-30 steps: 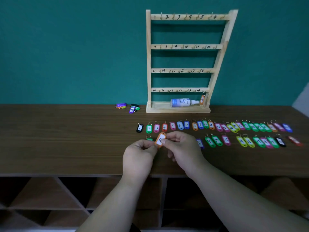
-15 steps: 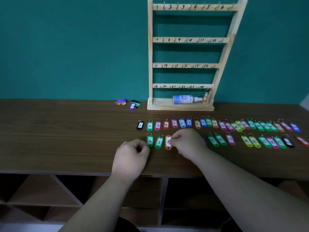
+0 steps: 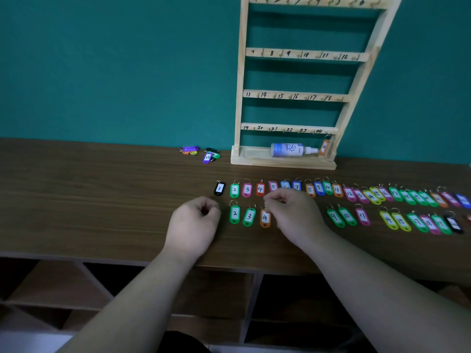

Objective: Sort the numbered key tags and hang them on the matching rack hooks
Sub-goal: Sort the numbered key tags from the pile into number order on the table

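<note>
The rack (image 3: pixel 293 95) is set at the back of the bench (image 3: pixel 102 200), with a bottle (image 3: pixel 288 149) laid on its base and a tag (image 3: pixel 324 147) hung beside the bottle's right end. A pile of tags (image 3: pixel 204 154) is left beside the rack's left. Before the rack a back row (image 3: pixel 328 187) and a front row (image 3: pixel 346 215) are laid, with the left hand (image 3: pixel 196 222) left of tag 2 (image 3: pixel 234 214) and the right hand (image 3: pixel 293 215) just right of tag 4 (image 3: pixel 265 218).

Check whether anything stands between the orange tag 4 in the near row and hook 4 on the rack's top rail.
Nothing blocks it. Hook 4 looks bare, and lifted, the orange tag 4 would pass over the far row of tags; the spray bottle lies low in the rack base.
</note>
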